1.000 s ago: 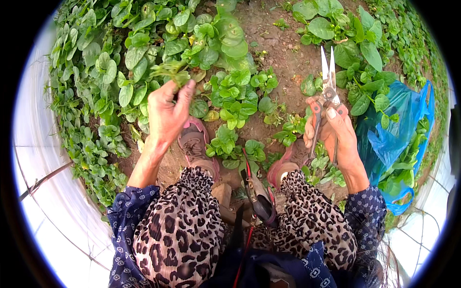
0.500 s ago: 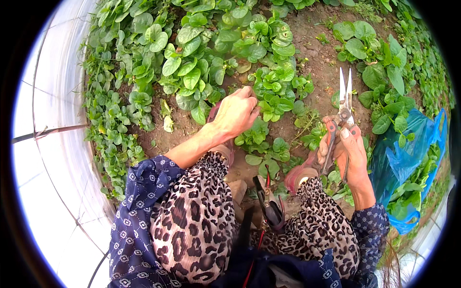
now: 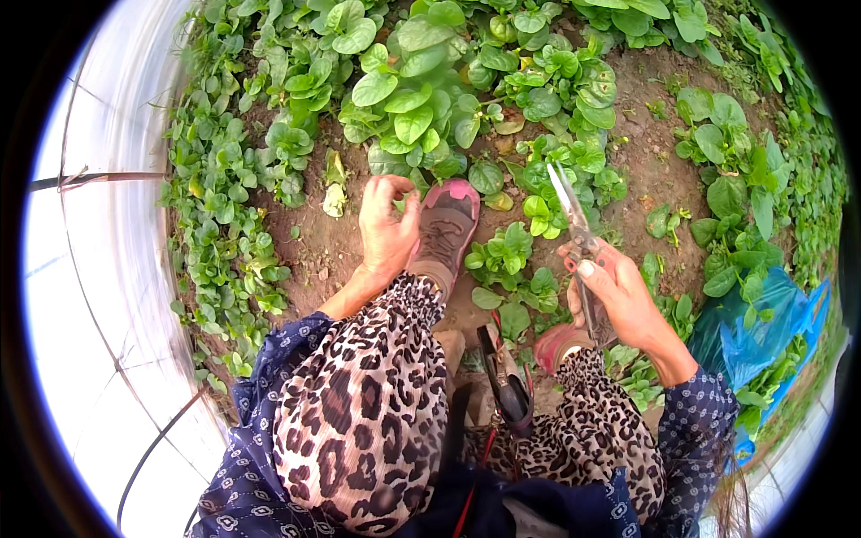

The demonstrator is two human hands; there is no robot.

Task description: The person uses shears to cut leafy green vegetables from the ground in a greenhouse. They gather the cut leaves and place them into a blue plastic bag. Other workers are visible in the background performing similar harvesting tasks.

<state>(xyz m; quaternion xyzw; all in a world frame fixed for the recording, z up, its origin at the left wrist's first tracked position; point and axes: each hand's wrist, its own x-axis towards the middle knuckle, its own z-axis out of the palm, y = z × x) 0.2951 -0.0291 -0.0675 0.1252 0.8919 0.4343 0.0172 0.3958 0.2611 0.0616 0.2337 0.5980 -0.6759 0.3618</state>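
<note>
My left hand (image 3: 387, 229) is bent at the wrist beside my left shoe (image 3: 446, 224), with fingers curled toward the thumb. Anything between those fingertips is too small or hidden to make out. Broad-leaved green plants (image 3: 417, 99) grow just beyond that hand. On the other side, my right hand (image 3: 619, 291) grips a pair of metal scissors (image 3: 578, 224) by the handles. Their blades point forward and a little left, nearly together, beside a low leafy plant (image 3: 547, 211).
A blue plastic bag (image 3: 753, 327) with green leaves inside lies at the right. Bare soil (image 3: 641, 179) runs between the plant rows. White plastic sheeting (image 3: 117, 269) walls the left side. A black device with a red cord (image 3: 507, 386) hangs between my knees.
My left hand has drawn back and left from the middle plants, uncovering the left shoe. My right hand has shifted left; the scissors now tilt left and their blades have come closer together.
</note>
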